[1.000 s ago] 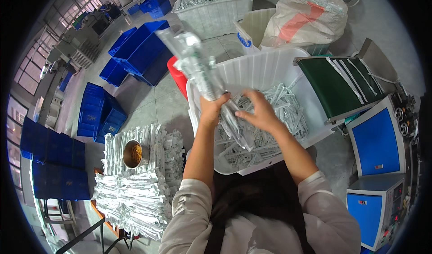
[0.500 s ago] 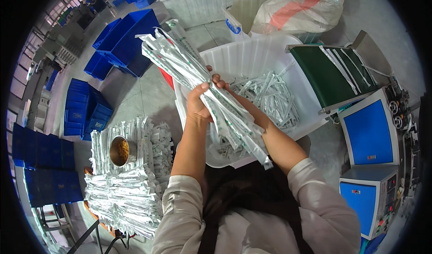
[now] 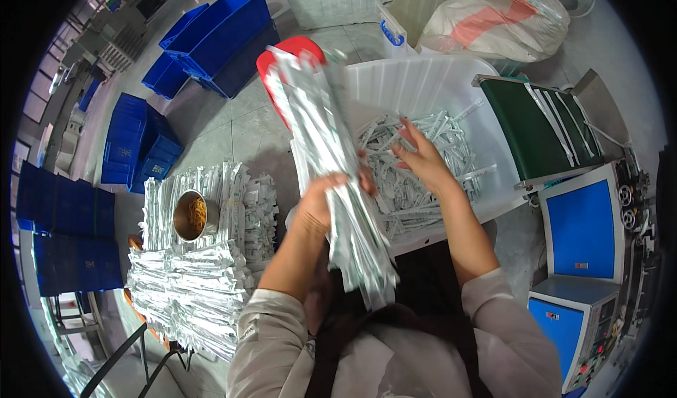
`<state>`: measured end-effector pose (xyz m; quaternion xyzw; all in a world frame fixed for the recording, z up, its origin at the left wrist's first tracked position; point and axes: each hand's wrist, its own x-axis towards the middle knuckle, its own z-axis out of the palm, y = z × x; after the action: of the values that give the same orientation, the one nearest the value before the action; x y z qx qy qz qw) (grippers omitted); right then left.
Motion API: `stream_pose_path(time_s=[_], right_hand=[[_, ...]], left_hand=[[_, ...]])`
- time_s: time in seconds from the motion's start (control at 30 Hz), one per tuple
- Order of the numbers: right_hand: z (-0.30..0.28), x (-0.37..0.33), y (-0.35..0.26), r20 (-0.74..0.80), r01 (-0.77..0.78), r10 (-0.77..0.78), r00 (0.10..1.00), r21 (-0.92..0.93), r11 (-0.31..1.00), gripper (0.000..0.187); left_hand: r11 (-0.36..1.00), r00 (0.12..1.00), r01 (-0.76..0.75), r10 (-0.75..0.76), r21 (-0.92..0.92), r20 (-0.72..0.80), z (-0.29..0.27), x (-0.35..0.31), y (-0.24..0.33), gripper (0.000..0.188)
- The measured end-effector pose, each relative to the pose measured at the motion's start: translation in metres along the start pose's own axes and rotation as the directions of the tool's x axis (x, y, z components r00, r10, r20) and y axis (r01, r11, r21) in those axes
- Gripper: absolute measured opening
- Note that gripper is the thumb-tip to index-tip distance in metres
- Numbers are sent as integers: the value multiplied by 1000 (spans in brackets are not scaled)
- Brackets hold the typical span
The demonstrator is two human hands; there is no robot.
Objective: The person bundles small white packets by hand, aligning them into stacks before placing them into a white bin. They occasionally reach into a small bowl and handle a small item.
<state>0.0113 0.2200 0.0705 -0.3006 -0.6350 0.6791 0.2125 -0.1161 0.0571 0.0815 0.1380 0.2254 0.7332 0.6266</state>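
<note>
Grey floor (image 3: 215, 130), blue crates (image 3: 224, 34); held bundle (image 3: 321, 126) partly hides white bin (image 3: 423, 79)

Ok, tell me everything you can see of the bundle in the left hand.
The bundle is a sheaf of long, narrow, silvery-white packets, glossy as foil or film, with uneven ends. Blur hides finer detail. It slants from upper left to lower right, its lower end before the dark apron. The left hand grips it around the middle; the right hand, open, is apart.
</note>
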Motion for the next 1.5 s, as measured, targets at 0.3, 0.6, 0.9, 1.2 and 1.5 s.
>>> stream_pose_path(time_s=[0.3, 0.6, 0.9, 1.2, 1.5], right_hand=[[19, -16, 35, 221, -164, 103, 970, 278, 947, 63], [-18, 14, -2, 112, 93, -103, 988, 85, 992, 59], [-21, -18, 18, 674, 199, -17, 738, -193, 961, 32], [-14, 13, -20, 737, 288, 58, 674, -334, 898, 26], [-12, -70, 46, 70, 237, -234, 970, -40, 971, 81]], left_hand=[[897, 909, 368, -293, -244, 296, -16, -34, -115, 79], [871, 890, 451, -421, -195, 177, -5, -13, -129, 65], [840, 883, 454, -380, -297, 275, -32, -20, -144, 84], [780, 842, 538, -482, -320, 241, -19, -8, -147, 81], [936, 931, 298, -328, -188, -161, -23, -26, -121, 66]])
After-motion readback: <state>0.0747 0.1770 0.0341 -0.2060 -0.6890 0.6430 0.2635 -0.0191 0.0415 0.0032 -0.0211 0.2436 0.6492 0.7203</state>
